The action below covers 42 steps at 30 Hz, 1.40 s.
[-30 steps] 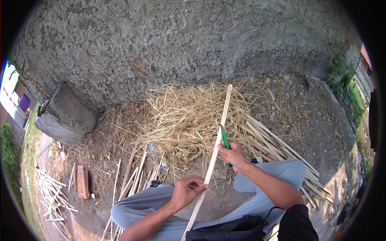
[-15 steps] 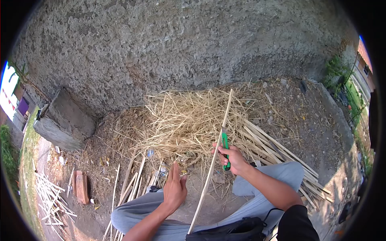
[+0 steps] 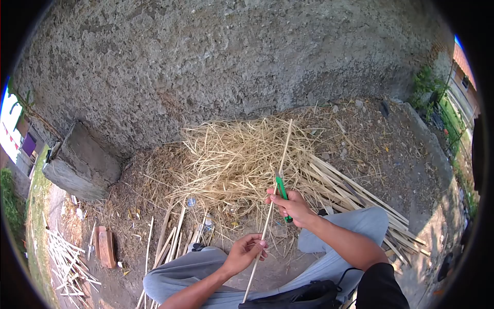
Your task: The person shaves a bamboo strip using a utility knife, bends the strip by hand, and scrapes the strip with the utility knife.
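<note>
My right hand (image 3: 292, 205) is closed round a green utility knife (image 3: 282, 191), its blade against a long thin bamboo strip (image 3: 286, 144). Lower down the same strip, my left hand (image 3: 248, 252) pinches it between thumb and fingers. The strip stands edge-on to the camera and runs from above the knife down to my lap. Behind the knife lies a heap of pale shavings (image 3: 231, 159). Part of the knife handle is hidden by my right fingers.
Split strips (image 3: 355, 193) lie right of the heap, and more (image 3: 172, 237) by my left knee. White sticks (image 3: 67, 262) and a reddish brick (image 3: 105, 248) are at the left. A concrete block (image 3: 85, 162) stands near the rough wall (image 3: 247, 56).
My left hand let go of the strip, opened, and has now taken hold of it again. The strip's broad face showed earlier; now its narrow edge does. My right hand still holds the knife.
</note>
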### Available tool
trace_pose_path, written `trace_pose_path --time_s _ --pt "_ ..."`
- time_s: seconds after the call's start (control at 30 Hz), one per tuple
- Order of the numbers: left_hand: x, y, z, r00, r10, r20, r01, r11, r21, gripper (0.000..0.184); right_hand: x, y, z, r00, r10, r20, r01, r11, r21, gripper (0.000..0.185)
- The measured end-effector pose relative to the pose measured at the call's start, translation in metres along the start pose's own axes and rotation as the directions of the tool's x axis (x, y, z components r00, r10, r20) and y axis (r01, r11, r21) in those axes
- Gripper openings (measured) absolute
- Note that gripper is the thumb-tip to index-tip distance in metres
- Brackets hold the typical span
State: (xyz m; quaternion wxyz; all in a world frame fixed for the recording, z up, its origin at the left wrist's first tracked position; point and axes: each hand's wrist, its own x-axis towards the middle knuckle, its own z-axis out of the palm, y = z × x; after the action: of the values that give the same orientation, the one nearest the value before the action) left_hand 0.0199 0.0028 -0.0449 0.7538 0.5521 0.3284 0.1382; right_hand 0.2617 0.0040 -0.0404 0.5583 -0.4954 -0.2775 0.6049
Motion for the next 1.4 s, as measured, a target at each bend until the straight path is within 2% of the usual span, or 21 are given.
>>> trace_pose_path --time_s 0.1,0.17,0.2,0.27,0.3,0.37,0.4,0.47,0.5,0.57,0.6,0.7,0.77,0.8,0.9,0.97,1.0,1.07,1.1,1.17,1.4 --pt "-0.001 0.004 -0.005 0.998 -0.02 0.063 0.02 1.0 0.008 0.035 0.0 0.002 0.001 0.999 -0.033 0.002 0.033 0.998 -0.059 0.031" --pt "-0.002 0.006 -0.007 0.985 -0.138 0.108 0.154 0.975 -0.159 0.032 0.003 0.007 -0.001 1.0 -0.011 -0.016 0.008 0.988 -0.153 0.032" --pt "-0.002 0.006 -0.006 0.985 -0.137 0.106 0.153 0.975 -0.161 0.032 0.004 0.008 -0.003 1.0 -0.01 -0.015 0.007 0.988 -0.154 0.032" --pt "-0.003 0.008 -0.006 0.979 -0.18 0.092 0.202 0.913 -0.354 0.027 0.004 0.001 0.001 0.995 -0.09 -0.051 0.062 0.914 -0.401 0.039" --pt "-0.004 0.01 -0.006 0.979 -0.18 0.092 0.201 0.913 -0.355 0.027 0.002 -0.003 0.002 0.995 -0.09 -0.051 0.062 0.914 -0.402 0.039" --pt "-0.007 0.013 -0.007 0.973 -0.207 0.104 0.232 0.852 -0.47 0.029 -0.007 -0.02 0.008 0.955 -0.283 -0.087 0.149 0.714 -0.684 0.044" --pt "-0.007 0.012 -0.008 0.973 -0.205 0.102 0.229 0.851 -0.472 0.029 0.0 -0.014 0.001 0.956 -0.282 -0.083 0.15 0.712 -0.686 0.044" --pt "-0.009 0.011 -0.011 0.964 -0.218 0.152 0.266 0.796 -0.543 0.031 0.012 -0.006 -0.009 0.738 -0.664 0.122 0.446 0.344 -0.826 0.043" --pt "-0.009 0.012 -0.011 0.965 -0.217 0.15 0.264 0.796 -0.545 0.031 0.012 -0.002 -0.015 0.738 -0.664 0.124 0.447 0.343 -0.826 0.043" --pt "-0.011 0.015 -0.009 0.959 -0.264 0.1 0.276 0.806 -0.524 0.036 -0.007 -0.026 -0.003 0.911 -0.395 0.113 0.317 0.5 -0.806 0.037" --pt "-0.012 0.017 -0.008 0.96 -0.263 0.098 0.274 0.805 -0.526 0.036 -0.013 -0.03 0.003 0.912 -0.394 0.116 0.319 0.499 -0.806 0.037" --pt "-0.013 0.018 -0.005 0.963 -0.268 0.011 0.243 0.854 -0.46 0.037 -0.027 -0.034 0.019 0.954 -0.285 0.094 0.225 0.472 -0.853 0.032" --pt "-0.014 0.012 -0.002 0.963 -0.25 -0.098 0.195 0.901 -0.387 0.037 -0.034 -0.03 0.027 0.935 -0.247 0.254 0.33 0.346 -0.879 0.026" --pt "-0.014 0.011 0.0 0.963 -0.25 -0.1 0.193 0.901 -0.389 0.037 -0.034 -0.021 0.028 0.883 -0.343 0.321 0.432 0.325 -0.841 0.025" --pt "-0.014 0.003 0.002 0.955 -0.185 -0.232 0.134 0.967 -0.219 0.038 -0.036 -0.01 0.029 0.857 -0.304 0.416 0.492 0.247 -0.835 0.023" --pt "-0.012 -0.007 0.001 0.943 -0.037 -0.331 0.054 0.998 0.041 0.042 -0.039 -0.013 0.033 0.854 -0.317 0.413 0.495 0.248 -0.833 0.023" --pt "-0.013 -0.012 0.0 0.943 -0.038 -0.331 0.054 0.998 0.039 0.042 -0.04 -0.014 0.035 0.851 -0.331 0.409 0.497 0.25 -0.831 0.023" --pt "-0.014 -0.012 0.0 0.916 0.199 -0.347 -0.028 0.897 0.441 0.043 -0.04 -0.016 0.036 0.833 -0.359 0.42 0.518 0.246 -0.819 0.023" --pt "-0.015 -0.012 0.001 0.917 0.201 -0.345 -0.03 0.897 0.441 0.043 -0.041 -0.017 0.036 0.815 -0.39 0.428 0.539 0.242 -0.807 0.023" --pt "-0.02 -0.002 0.006 0.878 0.326 -0.351 -0.038 0.778 0.627 0.042 -0.045 -0.022 0.038 0.83 -0.374 0.415 0.518 0.239 -0.821 0.023" --pt "-0.022 0.002 0.008 0.886 0.254 -0.387 0.0 0.837 0.548 0.036 -0.043 -0.019 0.033 0.837 -0.352 0.418 0.511 0.23 -0.828 0.025"
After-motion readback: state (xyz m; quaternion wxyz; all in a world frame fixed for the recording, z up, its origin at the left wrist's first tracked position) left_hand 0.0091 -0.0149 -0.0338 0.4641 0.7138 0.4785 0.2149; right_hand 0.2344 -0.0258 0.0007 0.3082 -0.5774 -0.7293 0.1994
